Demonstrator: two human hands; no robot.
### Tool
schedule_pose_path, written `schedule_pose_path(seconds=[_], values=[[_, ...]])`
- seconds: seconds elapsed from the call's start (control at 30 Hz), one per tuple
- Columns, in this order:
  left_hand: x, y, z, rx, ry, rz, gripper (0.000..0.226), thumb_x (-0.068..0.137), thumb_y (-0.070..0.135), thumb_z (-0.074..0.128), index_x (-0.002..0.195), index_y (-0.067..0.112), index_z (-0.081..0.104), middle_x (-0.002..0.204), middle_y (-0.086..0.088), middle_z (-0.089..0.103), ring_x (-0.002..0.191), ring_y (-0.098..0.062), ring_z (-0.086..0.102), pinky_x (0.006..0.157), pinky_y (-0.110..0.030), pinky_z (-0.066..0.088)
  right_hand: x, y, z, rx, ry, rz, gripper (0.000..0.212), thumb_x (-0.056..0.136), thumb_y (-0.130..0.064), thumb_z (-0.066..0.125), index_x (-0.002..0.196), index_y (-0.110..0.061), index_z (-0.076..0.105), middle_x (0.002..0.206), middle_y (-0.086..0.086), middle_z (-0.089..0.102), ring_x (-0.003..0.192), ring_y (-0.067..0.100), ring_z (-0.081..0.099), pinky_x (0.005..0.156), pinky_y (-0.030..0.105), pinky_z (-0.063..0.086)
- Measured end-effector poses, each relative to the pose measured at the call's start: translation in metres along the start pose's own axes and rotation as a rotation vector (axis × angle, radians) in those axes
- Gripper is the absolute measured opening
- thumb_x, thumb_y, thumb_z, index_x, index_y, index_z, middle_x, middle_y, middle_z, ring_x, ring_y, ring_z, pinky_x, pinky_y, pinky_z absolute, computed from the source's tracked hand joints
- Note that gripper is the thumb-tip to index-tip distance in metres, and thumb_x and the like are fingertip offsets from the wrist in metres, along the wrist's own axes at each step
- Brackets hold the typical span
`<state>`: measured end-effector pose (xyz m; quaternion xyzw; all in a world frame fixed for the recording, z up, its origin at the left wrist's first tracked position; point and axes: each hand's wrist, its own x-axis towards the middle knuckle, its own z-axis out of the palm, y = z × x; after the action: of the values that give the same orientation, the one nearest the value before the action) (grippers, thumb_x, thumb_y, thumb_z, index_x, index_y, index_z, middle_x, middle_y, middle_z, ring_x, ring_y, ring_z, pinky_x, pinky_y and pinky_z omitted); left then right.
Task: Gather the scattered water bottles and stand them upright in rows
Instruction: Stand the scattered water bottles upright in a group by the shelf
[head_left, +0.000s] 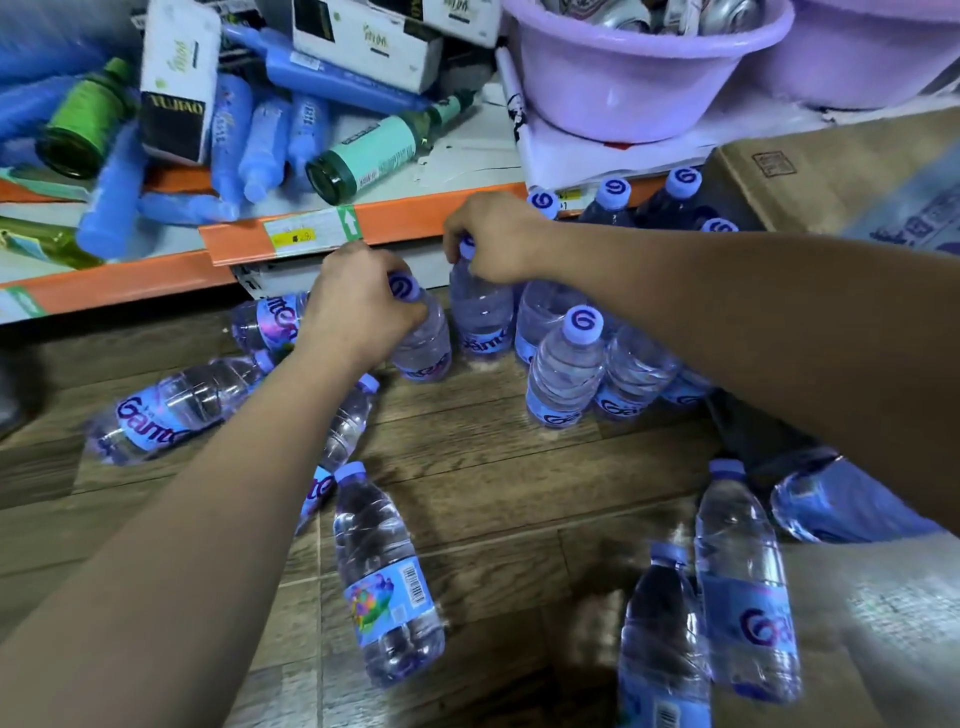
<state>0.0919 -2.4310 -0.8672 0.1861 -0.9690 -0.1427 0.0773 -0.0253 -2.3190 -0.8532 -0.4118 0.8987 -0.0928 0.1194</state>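
Note:
My left hand grips the neck of an upright water bottle with a purple cap. Just to its right, my right hand is closed over the cap of a second upright bottle. Both stand on the wooden floor under the shelf edge. Several more upright bottles cluster to the right, some reaching back beneath the shelf. Others lie on their sides: one at the left, one in the middle foreground, a pair at the lower right.
An orange-edged shelf above holds toppled blue bottles, green glass bottles and cartons. Two lilac plastic basins sit at the upper right. A cardboard box stands at the right.

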Motion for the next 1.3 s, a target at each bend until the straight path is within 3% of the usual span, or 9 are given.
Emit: schedule_pose_path(seconds=[0.23, 0.4, 0.53, 0.67, 0.87, 1.07, 1.3], values=[[-0.005, -0.005, 0.001, -0.067, -0.013, -0.023, 0.022, 0.07, 0.02, 0.067, 0.088, 0.008, 0.067, 0.093, -0.016, 0.065, 0.087, -0.033, 0.058, 0.067, -0.03, 0.04, 0.03, 0.007, -0.002, -0.061, 0.066, 0.036, 0.029, 0.086, -0.005, 0.054, 0.109, -0.016, 0.067, 0.122, 0.01, 0.059, 0.108, 0.029, 0.058, 0.073, 0.027, 0.04], [-0.008, 0.001, 0.002, -0.057, -0.073, 0.012, 0.028, 0.075, 0.022, 0.068, 0.099, 0.009, 0.065, 0.102, -0.015, 0.061, 0.097, -0.033, 0.056, 0.078, -0.035, 0.045, 0.036, 0.007, 0.005, -0.083, 0.097, 0.037, 0.034, 0.087, 0.001, 0.052, 0.116, -0.013, 0.063, 0.125, 0.011, 0.056, 0.11, 0.029, 0.058, 0.071, 0.026, 0.038], [-0.004, 0.011, 0.001, -0.049, -0.104, 0.096, 0.031, 0.078, 0.022, 0.069, 0.104, 0.006, 0.063, 0.105, -0.017, 0.057, 0.099, -0.033, 0.054, 0.079, -0.033, 0.041, 0.03, 0.017, 0.007, -0.06, 0.094, -0.014, 0.034, 0.089, -0.006, 0.053, 0.121, -0.014, 0.058, 0.127, 0.012, 0.052, 0.113, 0.032, 0.054, 0.083, 0.035, 0.044], [0.003, 0.023, 0.004, 0.011, -0.135, 0.146, 0.039, 0.081, 0.033, 0.068, 0.108, 0.006, 0.06, 0.109, -0.016, 0.056, 0.102, -0.035, 0.054, 0.083, -0.039, 0.043, 0.017, 0.021, -0.001, -0.022, 0.052, -0.024, 0.051, 0.089, -0.018, 0.06, 0.137, -0.014, 0.045, 0.134, 0.013, 0.044, 0.117, 0.033, 0.052, 0.093, 0.038, 0.046], [0.009, 0.044, 0.013, 0.153, -0.138, 0.087, 0.048, 0.085, 0.044, 0.061, 0.11, 0.003, 0.056, 0.113, -0.02, 0.057, 0.105, -0.038, 0.055, 0.08, -0.042, 0.044, -0.008, 0.035, -0.005, 0.035, 0.078, -0.047, 0.04, 0.088, -0.009, 0.054, 0.128, -0.009, 0.052, 0.126, 0.014, 0.044, 0.108, 0.033, 0.055, 0.093, 0.042, 0.047], [0.021, 0.07, 0.021, 0.043, -0.111, 0.068, 0.048, 0.086, 0.033, 0.064, 0.115, -0.003, 0.051, 0.114, -0.026, 0.052, 0.102, -0.043, 0.055, 0.081, -0.045, 0.044, -0.031, 0.05, -0.006, 0.017, 0.091, -0.068, 0.041, 0.084, 0.003, 0.049, 0.123, -0.006, 0.055, 0.123, 0.015, 0.046, 0.106, 0.036, 0.056, 0.09, 0.044, 0.049], [0.017, 0.069, 0.036, 0.04, -0.073, 0.042, 0.049, 0.089, 0.028, 0.06, 0.118, -0.008, 0.046, 0.12, -0.028, 0.048, 0.104, -0.044, 0.053, 0.087, -0.048, 0.042, -0.036, 0.054, -0.006, 0.023, 0.143, -0.065, 0.038, 0.083, 0.001, 0.048, 0.119, -0.009, 0.057, 0.122, 0.013, 0.047, 0.103, 0.034, 0.056, 0.086, 0.046, 0.051]])
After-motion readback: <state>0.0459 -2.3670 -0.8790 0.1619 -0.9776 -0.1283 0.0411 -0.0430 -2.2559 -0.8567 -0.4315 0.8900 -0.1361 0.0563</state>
